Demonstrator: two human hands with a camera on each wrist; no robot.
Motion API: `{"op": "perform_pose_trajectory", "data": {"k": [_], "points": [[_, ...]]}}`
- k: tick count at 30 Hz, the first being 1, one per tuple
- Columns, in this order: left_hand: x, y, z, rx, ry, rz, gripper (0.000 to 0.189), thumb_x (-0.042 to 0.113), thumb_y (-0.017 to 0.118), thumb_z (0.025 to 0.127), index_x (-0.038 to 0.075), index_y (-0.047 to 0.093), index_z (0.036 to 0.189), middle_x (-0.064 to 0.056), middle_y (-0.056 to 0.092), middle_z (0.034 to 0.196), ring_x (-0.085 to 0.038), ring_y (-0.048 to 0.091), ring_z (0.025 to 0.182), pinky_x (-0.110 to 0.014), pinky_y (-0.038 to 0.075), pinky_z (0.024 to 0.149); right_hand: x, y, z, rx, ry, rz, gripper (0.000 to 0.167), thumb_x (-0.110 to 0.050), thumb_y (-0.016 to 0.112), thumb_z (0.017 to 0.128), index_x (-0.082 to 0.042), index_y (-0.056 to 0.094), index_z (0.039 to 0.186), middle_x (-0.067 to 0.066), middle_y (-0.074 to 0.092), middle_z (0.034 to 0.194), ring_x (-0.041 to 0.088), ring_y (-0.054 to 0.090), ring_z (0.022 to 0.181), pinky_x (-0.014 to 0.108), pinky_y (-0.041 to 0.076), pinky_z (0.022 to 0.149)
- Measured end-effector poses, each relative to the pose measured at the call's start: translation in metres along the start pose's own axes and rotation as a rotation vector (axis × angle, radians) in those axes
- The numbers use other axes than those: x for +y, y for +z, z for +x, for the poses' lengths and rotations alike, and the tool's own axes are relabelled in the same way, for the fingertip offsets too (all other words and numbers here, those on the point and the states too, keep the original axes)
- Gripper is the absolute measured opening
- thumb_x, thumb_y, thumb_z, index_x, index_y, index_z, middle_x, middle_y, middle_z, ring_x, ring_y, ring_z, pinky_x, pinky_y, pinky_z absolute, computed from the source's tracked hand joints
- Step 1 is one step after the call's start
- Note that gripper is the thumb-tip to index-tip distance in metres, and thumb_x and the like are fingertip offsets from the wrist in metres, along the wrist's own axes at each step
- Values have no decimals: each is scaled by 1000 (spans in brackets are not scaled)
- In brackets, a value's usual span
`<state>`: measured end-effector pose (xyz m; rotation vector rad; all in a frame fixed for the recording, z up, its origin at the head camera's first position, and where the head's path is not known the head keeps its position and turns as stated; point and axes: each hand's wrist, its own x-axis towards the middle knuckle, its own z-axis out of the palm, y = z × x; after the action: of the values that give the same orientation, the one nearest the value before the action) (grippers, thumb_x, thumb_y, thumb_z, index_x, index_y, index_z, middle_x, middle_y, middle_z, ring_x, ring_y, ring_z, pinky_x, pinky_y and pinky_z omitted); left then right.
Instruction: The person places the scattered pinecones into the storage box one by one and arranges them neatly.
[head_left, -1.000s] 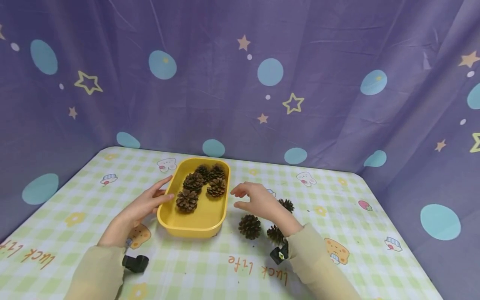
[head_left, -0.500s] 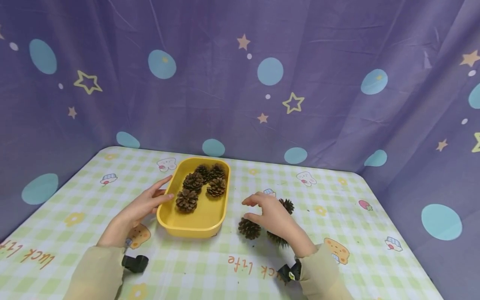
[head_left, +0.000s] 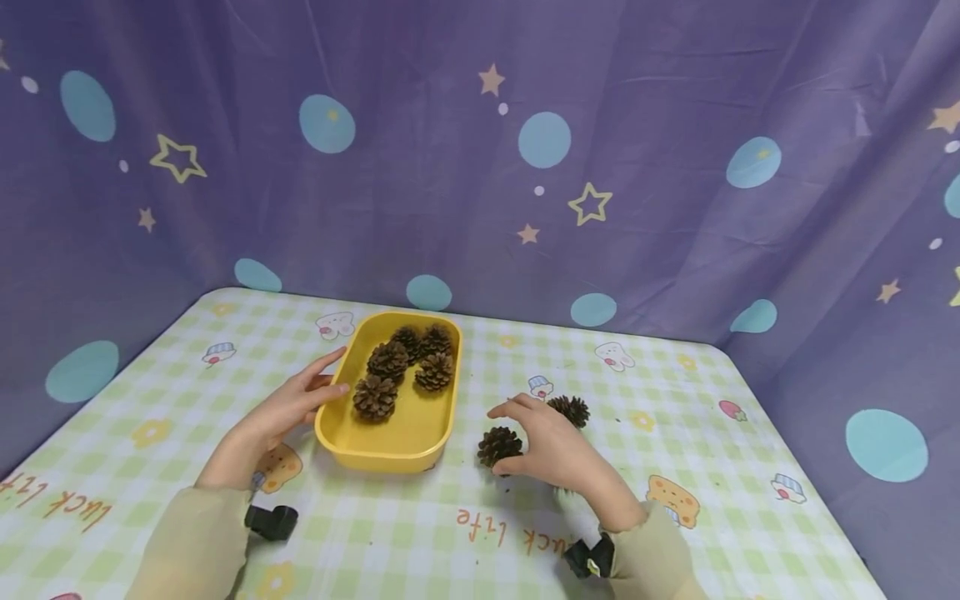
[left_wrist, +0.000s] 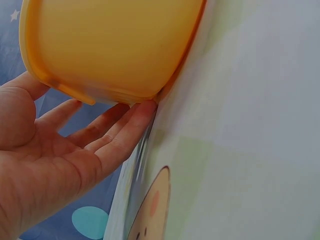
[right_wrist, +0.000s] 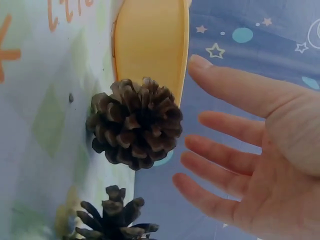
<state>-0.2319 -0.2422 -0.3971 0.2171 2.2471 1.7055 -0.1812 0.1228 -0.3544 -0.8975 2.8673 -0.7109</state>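
My left hand [head_left: 288, 408] holds the left side of a yellow plastic tub [head_left: 408, 437], thumb over the rim and fingers along the outer wall. In the left wrist view the fingertips touch the tub [left_wrist: 110, 45] low down. Several brown pinecones [head_left: 375, 397] lie inside it. To the right of the tub my right hand [head_left: 551, 442] hovers over a loose pinecone [head_left: 498, 447], thumb and fingers spread either side. The right wrist view has that pinecone [right_wrist: 135, 124] in front of the fingertips, with a gap between.
A second loose pinecone [head_left: 572, 410] sits just behind the right hand. Another pinecone [right_wrist: 117, 217] shows at the bottom of the right wrist view. A green checked tablecloth [head_left: 405, 542] covers the table, and a purple curtain [head_left: 450, 208] stands behind it.
My right hand has drawn back from beside the tub, moving right and towards the body, and come down around the near loose pinecone. The left hand and the tub stay in place.
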Motion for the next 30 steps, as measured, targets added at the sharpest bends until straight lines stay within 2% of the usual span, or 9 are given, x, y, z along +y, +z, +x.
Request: {"op": "perform_pose_trajectory", "data": {"k": [9,19,25,30], "points": [[1,-1,3,-4,5,2,72,28,50,94,22,2,148,-32,25,141,-36,53,110,-38,53,78,5,6,0,-93,-17,-23,67,-29,79,70,-14,50,128,6,45,122,21,50,105,37,45,86],[2,-1,2,-4,11,-4,71,25,49,95,22,2,148,-32,25,141,-37,52,111,-38,52,78,5,12,3,-118,0,-26,66,-24,77,73,-11,47,130,6,44,119,21,49,105,37,45,86],[1,-1,2,5,3,-3,71,26,49,95,22,3,148,-32,25,141,-38,52,111,-38,52,78,6,12,4,-115,-3,-11,61,-20,74,76,-8,47,129,10,45,125,26,49,111,40,44,90],[0,-2,2,-1,0,-1,71,27,49,94,23,3,148,-31,24,142,-38,51,112,-38,53,78,7,10,5,-127,14,43,55,-20,71,79,-11,49,128,16,41,135,34,40,125,45,39,96]]}}
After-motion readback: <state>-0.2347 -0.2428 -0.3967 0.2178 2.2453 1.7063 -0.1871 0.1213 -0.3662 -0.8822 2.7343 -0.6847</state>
